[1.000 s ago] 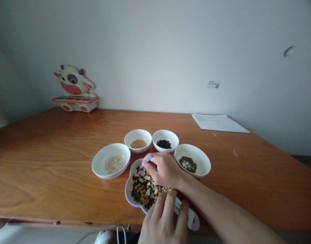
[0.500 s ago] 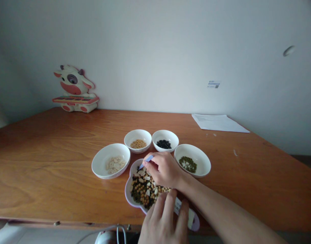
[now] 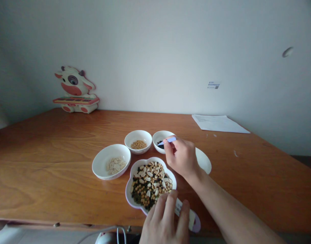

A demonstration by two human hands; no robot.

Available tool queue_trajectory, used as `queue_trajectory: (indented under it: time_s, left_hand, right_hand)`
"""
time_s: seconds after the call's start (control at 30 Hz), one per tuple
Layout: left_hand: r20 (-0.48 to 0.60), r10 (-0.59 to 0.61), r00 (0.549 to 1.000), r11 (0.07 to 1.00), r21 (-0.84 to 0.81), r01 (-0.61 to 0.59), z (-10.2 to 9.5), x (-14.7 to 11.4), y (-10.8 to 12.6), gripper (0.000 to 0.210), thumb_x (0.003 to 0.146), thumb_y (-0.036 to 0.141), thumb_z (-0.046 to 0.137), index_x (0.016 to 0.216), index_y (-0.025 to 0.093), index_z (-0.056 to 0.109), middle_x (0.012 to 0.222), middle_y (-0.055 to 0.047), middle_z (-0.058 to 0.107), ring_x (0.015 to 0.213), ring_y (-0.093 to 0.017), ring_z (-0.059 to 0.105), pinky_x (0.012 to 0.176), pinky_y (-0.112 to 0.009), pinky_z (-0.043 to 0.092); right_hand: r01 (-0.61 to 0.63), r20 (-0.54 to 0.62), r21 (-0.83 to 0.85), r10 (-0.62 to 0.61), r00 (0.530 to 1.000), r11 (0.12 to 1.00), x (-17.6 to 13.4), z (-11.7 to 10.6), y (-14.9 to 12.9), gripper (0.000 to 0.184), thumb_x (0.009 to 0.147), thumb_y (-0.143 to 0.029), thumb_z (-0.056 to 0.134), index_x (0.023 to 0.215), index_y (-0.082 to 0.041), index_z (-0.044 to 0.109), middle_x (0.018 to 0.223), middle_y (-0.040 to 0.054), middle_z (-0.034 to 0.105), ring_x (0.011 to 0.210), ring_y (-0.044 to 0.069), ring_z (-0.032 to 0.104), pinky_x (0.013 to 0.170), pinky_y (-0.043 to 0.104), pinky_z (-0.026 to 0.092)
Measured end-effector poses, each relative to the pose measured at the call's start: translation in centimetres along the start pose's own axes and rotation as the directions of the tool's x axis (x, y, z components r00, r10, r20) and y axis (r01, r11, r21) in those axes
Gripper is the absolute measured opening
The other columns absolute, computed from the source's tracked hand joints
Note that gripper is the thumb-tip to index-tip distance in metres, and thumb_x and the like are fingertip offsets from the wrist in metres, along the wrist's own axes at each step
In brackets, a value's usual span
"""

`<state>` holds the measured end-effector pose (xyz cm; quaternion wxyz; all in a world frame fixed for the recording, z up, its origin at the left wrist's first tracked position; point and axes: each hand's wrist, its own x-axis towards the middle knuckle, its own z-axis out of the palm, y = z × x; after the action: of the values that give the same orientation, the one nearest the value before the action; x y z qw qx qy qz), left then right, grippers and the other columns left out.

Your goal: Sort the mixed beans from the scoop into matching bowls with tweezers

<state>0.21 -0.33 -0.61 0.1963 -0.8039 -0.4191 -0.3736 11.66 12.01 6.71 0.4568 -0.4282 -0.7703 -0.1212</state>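
Note:
My right hand [image 3: 183, 157] pinches lilac tweezers [image 3: 170, 139], their tip down in a small white bowl of black beans [image 3: 159, 133]. Under my left hand [image 3: 167, 218] lies the near right edge of a flower-shaped bowl with a lilac rim [image 3: 128, 195] and a handle; the fingers are bent over it. That bowl holds a mix of peanut halves [image 3: 148, 179], soybeans, dark beans and green beans. Left of it stands a white bowl [image 3: 98, 166] with pale flat seeds or nut halves [image 3: 116, 165]. A white bowl of soybeans [image 3: 138, 144] is behind it. My right hand mostly hides another white bowl [image 3: 203, 161].
A cow-shaped toy keyboard [image 3: 75, 91] stands at the back left against the wall. White papers [image 3: 220, 123] lie at the back right of the wooden table [image 3: 56, 162]. Below the front edge a grey cable [image 3: 121, 232] shows.
My right hand has moved with the tweezers from the flower-shaped bowl, up and right to the black beans. The mix is more exposed. My left hand has stayed in place.

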Motion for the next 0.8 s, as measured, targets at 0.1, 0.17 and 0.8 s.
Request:
queue_trajectory:
  time_s: [0.1,0.17,0.8]
  left_hand:
    - [-0.009,0.009,1.000,1.000,0.003,-0.009,0.0,-0.1,-0.1,0.025,0.092,0.024,0.043,0.103,0.025,0.066,0.106,-0.006,0.071,0.084,-0.022,0.070,0.062,-0.029,0.059]
    - [-0.013,0.016,1.000,1.000,0.002,-0.016,0.1,-0.1,-0.2,0.025,0.093,0.024,0.042,0.102,0.025,0.065,0.105,-0.006,0.071,0.084,-0.022,0.070,0.062,-0.028,0.059]
    - [0.061,0.035,0.998,0.999,0.006,-0.035,0.3,-0.9,-0.1,0.027,0.089,0.026,0.050,0.113,0.023,0.061,0.112,-0.010,0.062,0.093,-0.022,0.064,0.068,-0.028,0.057]
  right_hand:
    - [-0.125,0.009,-0.200,0.129,0.992,0.972,0.5,-0.1,1.2,0.031,0.093,-0.022,0.047,0.064,-0.017,0.055,0.056,0.0074,0.063,0.048,0.017,0.055,0.051,0.029,0.029]
    - [-0.189,0.072,-0.298,0.219,0.973,0.936,0.6,0.0,1.6,0.029,0.092,-0.021,0.050,0.064,-0.016,0.058,0.059,0.0093,0.066,0.050,0.018,0.058,0.052,0.030,0.028]
    - [0.125,0.354,0.390,-0.274,0.894,0.912,-2.1,2.4,-1.9,0.015,0.089,-0.020,0.053,0.080,-0.014,0.065,0.069,0.0055,0.070,0.060,0.018,0.065,0.061,0.028,0.049]
